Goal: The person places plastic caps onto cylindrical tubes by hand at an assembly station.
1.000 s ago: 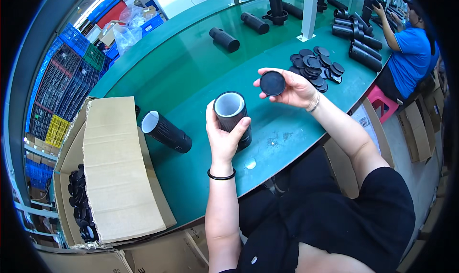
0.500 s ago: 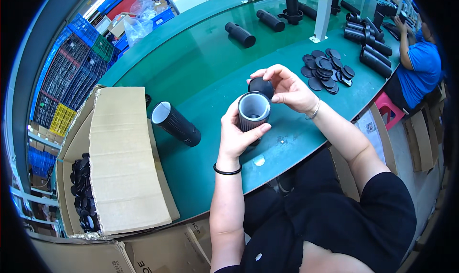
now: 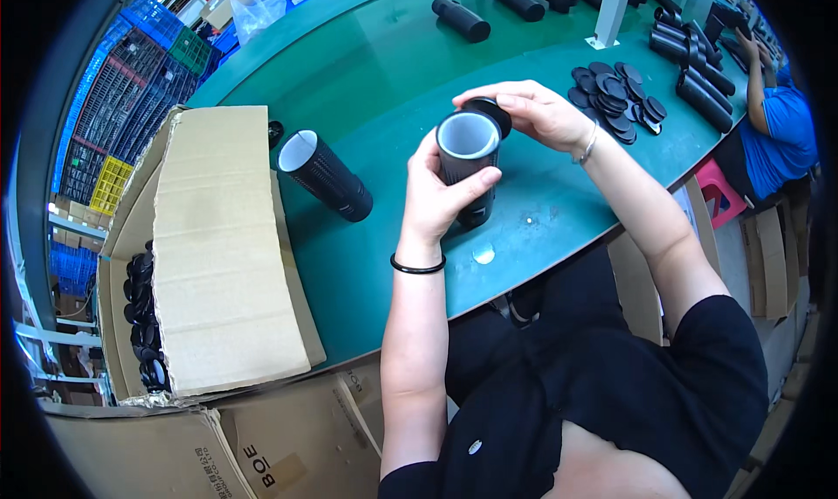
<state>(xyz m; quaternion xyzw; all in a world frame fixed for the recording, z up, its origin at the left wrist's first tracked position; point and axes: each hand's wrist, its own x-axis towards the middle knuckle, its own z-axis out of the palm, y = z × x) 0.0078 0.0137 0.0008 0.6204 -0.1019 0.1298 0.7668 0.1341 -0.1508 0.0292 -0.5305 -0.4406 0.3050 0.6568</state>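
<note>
Wrapped round a black ribbed tube (image 3: 476,206), my left hand (image 3: 433,192) keeps it upright over the green table, its light inner wall showing at the open top. My right hand (image 3: 537,115) pinches a round black disc (image 3: 491,115) between thumb and fingers. The disc is tilted at the far right side of the tube's rim; whether they touch, I cannot tell. Left of my left hand stands a second black ribbed tube (image 3: 326,178), leaning in view, with its pale inside facing up.
An opened cardboard box (image 3: 218,254) at the left holds many black discs (image 3: 144,324). A heap of black discs (image 3: 615,97) lies to the right, beyond it stacked black tubes (image 3: 703,97) and a seated co-worker (image 3: 781,137). A metal post (image 3: 611,10) rises from the green table (image 3: 384,106).
My right hand has turned over so its back faces up, and the disc has shifted right and tilted beside the rim. The whole view has shifted slightly.
</note>
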